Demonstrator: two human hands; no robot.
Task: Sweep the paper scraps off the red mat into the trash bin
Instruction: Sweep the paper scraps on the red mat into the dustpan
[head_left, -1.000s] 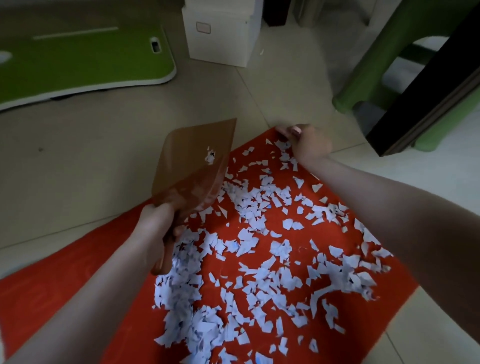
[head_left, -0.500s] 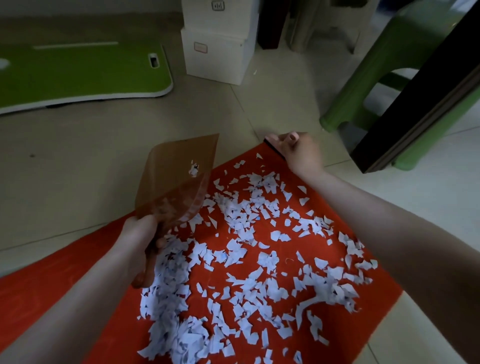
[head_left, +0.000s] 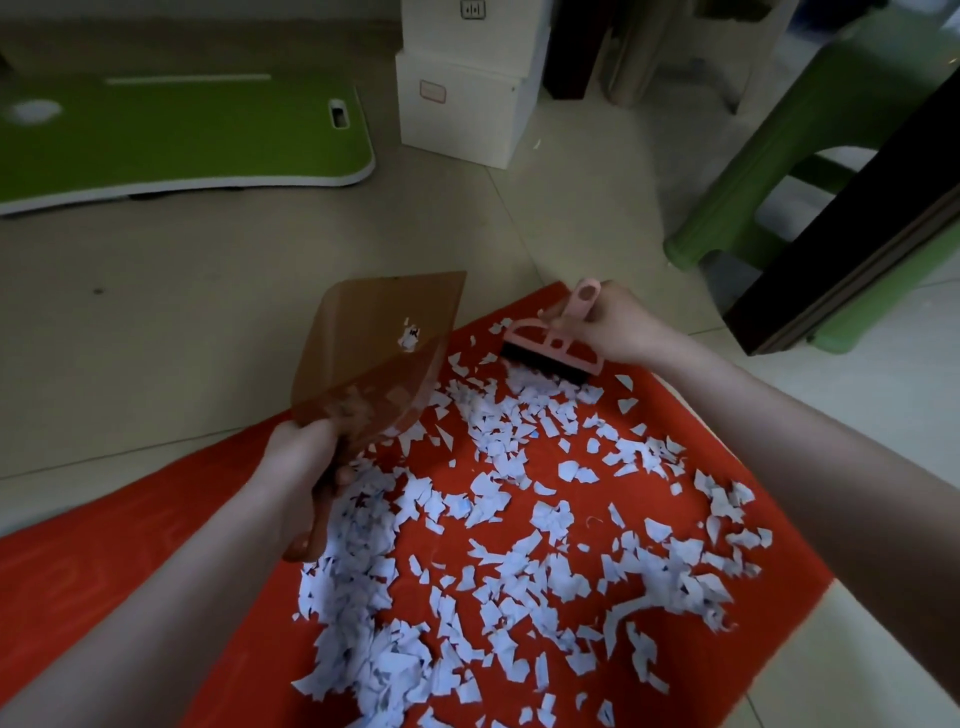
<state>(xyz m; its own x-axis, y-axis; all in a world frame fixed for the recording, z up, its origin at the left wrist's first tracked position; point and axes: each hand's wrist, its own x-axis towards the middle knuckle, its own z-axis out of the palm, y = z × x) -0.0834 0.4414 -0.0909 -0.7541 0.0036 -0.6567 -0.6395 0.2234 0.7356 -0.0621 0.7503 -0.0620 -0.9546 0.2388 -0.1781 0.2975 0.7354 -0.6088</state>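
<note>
Left hand (head_left: 298, 467): your fingers are curled tight round the handle of the brown see-through dustpan (head_left: 379, 358). The pan goes up and away from those fingers, tilted. A small scrap sits inside it near the far end. I can't tell whether the pan's low corner touches the red mat (head_left: 104, 571).

Right hand (head_left: 613, 327): your fingers pinch the pink handle of the brush (head_left: 550, 353), and the handle's tip pokes out past your fingertips. The brush head hangs just below and left of those fingers, at the mat's far corner. Its black bristles are down on the mat, touching the far edge of the paper scraps (head_left: 498, 493).

The scraps are all on the mat, spread between your two hands and from there back toward you. The thickest heap is right under your left fingers and runs along that forearm. A thinner scatter lies under the right forearm. A few loose bits lie between the bristles and the pan's edge.

Beyond the pan are stacked white boxes (head_left: 462, 104), with a green board (head_left: 171, 135) flat on the floor far to their left. Beyond your right fingers are a green stool (head_left: 810, 130) and a dark panel (head_left: 857, 244).
</note>
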